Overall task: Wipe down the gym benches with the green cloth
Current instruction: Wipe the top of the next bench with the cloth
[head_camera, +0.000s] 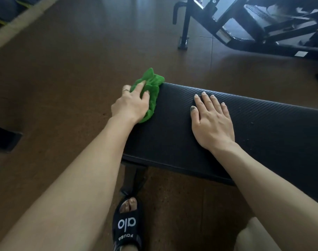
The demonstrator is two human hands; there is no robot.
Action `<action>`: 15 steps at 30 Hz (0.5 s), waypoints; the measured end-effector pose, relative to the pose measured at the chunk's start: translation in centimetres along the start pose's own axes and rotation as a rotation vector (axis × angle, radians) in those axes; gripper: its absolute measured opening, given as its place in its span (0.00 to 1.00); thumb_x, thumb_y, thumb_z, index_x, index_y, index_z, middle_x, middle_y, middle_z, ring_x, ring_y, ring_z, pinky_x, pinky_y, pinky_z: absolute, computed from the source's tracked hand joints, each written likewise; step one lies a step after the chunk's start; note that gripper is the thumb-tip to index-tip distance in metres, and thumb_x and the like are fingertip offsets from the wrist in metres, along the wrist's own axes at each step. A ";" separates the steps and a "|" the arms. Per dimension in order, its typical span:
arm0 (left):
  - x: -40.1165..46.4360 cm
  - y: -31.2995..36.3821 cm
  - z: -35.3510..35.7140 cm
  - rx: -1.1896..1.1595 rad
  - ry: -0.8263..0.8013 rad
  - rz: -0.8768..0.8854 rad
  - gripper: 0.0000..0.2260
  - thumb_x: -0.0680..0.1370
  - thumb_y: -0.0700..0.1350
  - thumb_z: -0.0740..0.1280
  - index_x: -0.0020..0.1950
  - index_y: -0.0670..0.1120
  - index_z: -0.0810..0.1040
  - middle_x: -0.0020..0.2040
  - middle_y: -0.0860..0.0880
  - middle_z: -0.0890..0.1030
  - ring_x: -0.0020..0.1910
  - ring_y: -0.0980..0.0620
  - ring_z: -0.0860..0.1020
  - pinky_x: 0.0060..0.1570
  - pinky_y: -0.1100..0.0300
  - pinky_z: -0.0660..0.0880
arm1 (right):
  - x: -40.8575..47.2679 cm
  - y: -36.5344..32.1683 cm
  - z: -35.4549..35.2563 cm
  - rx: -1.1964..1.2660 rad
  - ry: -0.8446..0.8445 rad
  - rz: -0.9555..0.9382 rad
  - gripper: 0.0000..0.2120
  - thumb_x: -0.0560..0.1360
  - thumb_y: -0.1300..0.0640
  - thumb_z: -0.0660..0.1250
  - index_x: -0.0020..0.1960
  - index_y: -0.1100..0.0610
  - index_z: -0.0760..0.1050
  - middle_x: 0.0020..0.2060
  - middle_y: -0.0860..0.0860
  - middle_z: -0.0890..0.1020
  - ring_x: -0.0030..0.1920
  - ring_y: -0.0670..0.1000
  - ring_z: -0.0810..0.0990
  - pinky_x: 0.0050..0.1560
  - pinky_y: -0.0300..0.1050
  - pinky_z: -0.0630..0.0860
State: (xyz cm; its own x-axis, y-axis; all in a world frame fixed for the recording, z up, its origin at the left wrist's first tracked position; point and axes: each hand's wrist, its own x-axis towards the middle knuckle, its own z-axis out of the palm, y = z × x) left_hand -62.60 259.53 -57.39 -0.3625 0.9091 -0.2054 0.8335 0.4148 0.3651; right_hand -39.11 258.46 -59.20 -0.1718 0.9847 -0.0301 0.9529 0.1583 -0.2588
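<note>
one green cloth (148, 93) – left hand (132, 104) grip pinching it | one bench (172, 124) – right hand (211, 122) spread flat

We see a brown floor (82, 51) of large tiles with faint seams, dimly lit and carrying a soft sheen. A pale strip (18, 24) crosses the far left corner. At the far right stands a black metal gym machine (254, 28) on its frame.

The cloth (149, 91) is bright green. The bench (172, 124) pad is black with a fine ribbed weave. The floor (73, 60) is brown. The slipper (127, 225) is black with white lettering.
</note>
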 end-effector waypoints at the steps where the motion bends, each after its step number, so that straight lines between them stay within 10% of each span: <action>1: -1.3 -1.2 0.0 -0.063 0.005 -0.045 0.23 0.84 0.62 0.49 0.80 0.67 0.56 0.78 0.45 0.65 0.71 0.38 0.71 0.67 0.43 0.69 | 0.0 -0.1 0.0 0.003 0.000 -0.003 0.29 0.85 0.41 0.40 0.84 0.46 0.50 0.84 0.46 0.49 0.83 0.48 0.44 0.82 0.52 0.40; 10: -11.4 -3.6 2.4 -0.280 0.285 -0.257 0.21 0.85 0.57 0.53 0.77 0.54 0.66 0.69 0.45 0.74 0.66 0.42 0.74 0.56 0.48 0.70 | 0.0 0.0 0.5 -0.021 0.025 -0.007 0.30 0.85 0.41 0.40 0.85 0.48 0.50 0.84 0.47 0.51 0.84 0.50 0.45 0.83 0.54 0.41; 15: -2.8 -0.1 0.1 -0.105 0.149 -0.301 0.22 0.86 0.56 0.48 0.72 0.46 0.70 0.67 0.40 0.76 0.65 0.36 0.75 0.58 0.45 0.69 | 0.1 0.0 0.5 -0.038 0.024 -0.014 0.30 0.85 0.40 0.39 0.85 0.48 0.50 0.84 0.47 0.50 0.84 0.49 0.44 0.82 0.54 0.41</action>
State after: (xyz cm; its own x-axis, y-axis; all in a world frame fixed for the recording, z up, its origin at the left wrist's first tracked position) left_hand -61.62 256.89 -56.94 -0.6485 0.7381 -0.1862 0.6353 0.6595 0.4017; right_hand -39.28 258.51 -59.71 -0.1795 0.9838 -0.0035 0.9593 0.1742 -0.2222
